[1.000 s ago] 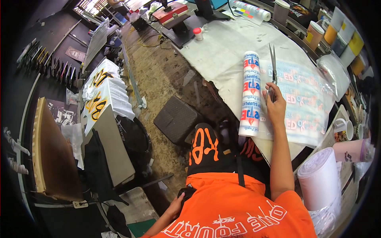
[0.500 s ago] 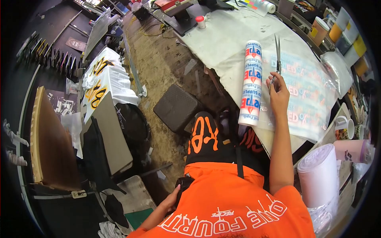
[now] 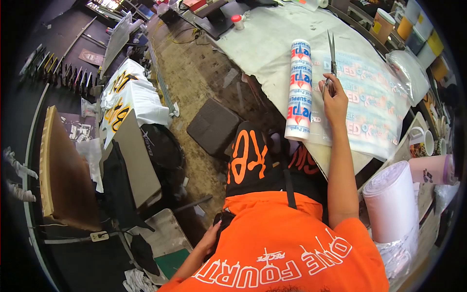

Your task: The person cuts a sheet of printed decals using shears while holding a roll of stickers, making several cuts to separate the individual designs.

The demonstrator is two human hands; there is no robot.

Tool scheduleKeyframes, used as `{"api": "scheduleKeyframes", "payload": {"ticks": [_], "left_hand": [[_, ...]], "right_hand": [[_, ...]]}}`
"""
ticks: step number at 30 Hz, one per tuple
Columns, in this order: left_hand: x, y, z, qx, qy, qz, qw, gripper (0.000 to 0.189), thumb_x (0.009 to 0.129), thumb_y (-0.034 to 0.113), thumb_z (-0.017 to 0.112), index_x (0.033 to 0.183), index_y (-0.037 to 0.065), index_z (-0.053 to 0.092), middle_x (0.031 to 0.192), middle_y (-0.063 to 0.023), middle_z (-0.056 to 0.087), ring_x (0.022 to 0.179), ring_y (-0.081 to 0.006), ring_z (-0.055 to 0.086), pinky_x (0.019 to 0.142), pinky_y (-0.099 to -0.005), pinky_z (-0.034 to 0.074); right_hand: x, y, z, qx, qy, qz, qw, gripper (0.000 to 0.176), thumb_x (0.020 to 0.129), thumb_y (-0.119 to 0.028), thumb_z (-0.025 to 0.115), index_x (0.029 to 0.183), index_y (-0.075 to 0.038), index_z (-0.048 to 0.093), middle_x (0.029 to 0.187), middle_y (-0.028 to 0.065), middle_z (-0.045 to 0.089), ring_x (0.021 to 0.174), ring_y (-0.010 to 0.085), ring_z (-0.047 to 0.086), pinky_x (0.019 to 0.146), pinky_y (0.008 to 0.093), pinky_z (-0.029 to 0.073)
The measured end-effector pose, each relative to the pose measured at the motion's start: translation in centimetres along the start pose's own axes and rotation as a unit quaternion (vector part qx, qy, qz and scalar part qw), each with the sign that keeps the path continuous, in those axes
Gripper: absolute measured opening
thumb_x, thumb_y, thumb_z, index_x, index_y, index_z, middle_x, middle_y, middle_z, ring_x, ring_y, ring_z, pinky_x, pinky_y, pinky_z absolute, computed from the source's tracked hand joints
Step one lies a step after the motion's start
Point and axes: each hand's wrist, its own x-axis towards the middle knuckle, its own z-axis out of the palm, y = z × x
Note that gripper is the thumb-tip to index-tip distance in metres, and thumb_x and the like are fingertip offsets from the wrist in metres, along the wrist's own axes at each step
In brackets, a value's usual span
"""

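Observation:
In the head view my right hand (image 3: 334,100) is closed round the handles of a pair of scissors (image 3: 332,54). The long blades point away from me, over the table. Beneath the scissors spreads a clear printed plastic sheet (image 3: 372,104), and just left of my hand lies a printed roll of film (image 3: 300,90) with red and blue lettering. Down at my left hip, my left hand (image 3: 210,239) has its fingers curled against a black object (image 3: 224,221). My body hides much of that object, so its kind cannot be made out.
A pale-covered table (image 3: 262,53) carries a red-lidded jar (image 3: 237,22). To my right stand a thick white roll (image 3: 389,204), a mug (image 3: 421,142) and a pink tumbler (image 3: 430,169). A dark stool (image 3: 212,126) sits on the floor; a white printed cloth (image 3: 138,92) lies to the left.
The view has shifted slightly, so the table, film roll and scissors appear a little higher and further left. Both hands keep their hold.

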Motion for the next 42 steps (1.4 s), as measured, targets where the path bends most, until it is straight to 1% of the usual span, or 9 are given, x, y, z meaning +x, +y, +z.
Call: {"api": "scheduleKeyframes", "payload": {"ticks": [2,5,7,17,22,26,37,40,42], "left_hand": [[-0.1,-0.5,-0.1,0.036,-0.008,0.040,0.999,0.067,0.104,0.049,0.054,0.153,0.004,0.039,0.144,-0.0161,0.056,0.124,-0.0261,0.062,0.104,-0.0413,0.053],[-0.9,0.1,0.9,-0.109,0.047,-0.093,0.989,0.065,0.104,0.046,0.057,0.150,0.003,0.041,0.139,-0.0162,0.059,0.121,-0.0264,0.063,0.101,-0.0409,0.055],[-1.6,-1.0,0.8,-0.018,0.002,-0.013,1.000,0.063,0.102,0.045,0.061,0.145,0.002,0.045,0.133,-0.0153,0.061,0.116,-0.0262,0.065,0.096,-0.0401,0.056],[-0.4,-2.0,0.0,0.090,0.004,0.061,0.994,0.065,0.102,0.048,0.060,0.144,0.001,0.045,0.128,-0.0137,0.064,0.110,-0.0254,0.066,0.090,-0.0396,0.057],[3.2,-1.7,-2.0,-0.105,-0.063,-0.079,0.989,0.068,0.104,0.050,0.055,0.149,0.000,0.041,0.134,-0.0165,0.062,0.112,-0.0269,0.067,0.088,-0.0404,0.058],[4.9,-1.6,-3.0,-0.079,-0.023,-0.142,0.986,0.073,0.102,0.048,0.058,0.150,-0.001,0.034,0.131,-0.0201,0.061,0.110,-0.0270,0.068,0.085,-0.0399,0.060],[4.6,1.8,-1.9,-0.032,-0.004,-0.163,0.986,0.086,0.097,0.049,0.069,0.154,-0.001,0.028,0.139,-0.0197,0.056,0.121,-0.0257,0.061,0.092,-0.0404,0.057],[7.4,-1.8,-3.5,-0.008,-0.037,-0.123,0.992,0.090,0.094,0.056,0.069,0.153,-0.001,0.031,0.137,-0.0194,0.057,0.118,-0.0253,0.062,0.089,-0.0378,0.057],[7.8,-2.7,-4.1,0.021,-0.046,-0.130,0.990,0.091,0.093,0.061,0.067,0.153,0.002,0.034,0.135,-0.0180,0.058,0.109,-0.0222,0.063,0.073,-0.0341,0.055]], "right_hand": [[0.1,0.0,0.1,0.016,0.004,0.001,1.000,0.026,0.094,-0.016,0.076,0.118,-0.012,0.068,0.073,-0.0039,0.046,0.069,0.0054,0.040,0.062,0.0230,0.037],[0.3,0.0,0.1,0.011,0.010,-0.002,1.000,0.025,0.094,-0.017,0.075,0.118,-0.012,0.069,0.071,-0.0029,0.046,0.068,0.0055,0.041,0.061,0.0236,0.037],[0.5,-0.1,0.1,-0.015,0.023,-0.002,1.000,0.024,0.095,-0.018,0.074,0.118,-0.012,0.069,0.070,-0.0021,0.047,0.066,0.0060,0.041,0.060,0.0242,0.038],[0.8,-0.1,0.2,-0.035,0.025,0.002,0.999,0.026,0.095,-0.019,0.073,0.120,-0.013,0.069,0.071,-0.0014,0.050,0.066,0.0075,0.044,0.062,0.0255,0.041],[0.7,-0.8,0.1,-0.049,0.014,0.010,0.999,0.026,0.095,-0.018,0.074,0.119,-0.014,0.070,0.072,-0.0011,0.051,0.068,0.0072,0.045,0.063,0.0250,0.042],[1.0,-1.2,-0.2,-0.042,-0.001,0.033,0.999,0.026,0.094,-0.017,0.074,0.119,-0.013,0.070,0.073,-0.0014,0.052,0.069,0.0062,0.045,0.064,0.0245,0.042],[1.2,-0.8,-0.5,-0.031,-0.001,0.031,0.999,0.024,0.095,-0.018,0.074,0.118,-0.012,0.069,0.072,-0.0021,0.050,0.068,0.0061,0.044,0.063,0.0241,0.041],[1.5,-0.6,-0.1,-0.010,0.026,0.004,1.000,0.024,0.095,-0.017,0.074,0.118,-0.012,0.069,0.070,-0.0023,0.047,0.067,0.0067,0.042,0.062,0.0249,0.039],[1.4,-1.0,-0.3,-0.020,0.013,0.023,0.999,0.024,0.095,-0.017,0.074,0.118,-0.012,0.069,0.071,-0.0020,0.046,0.067,0.0069,0.041,0.061,0.0251,0.039]]}}
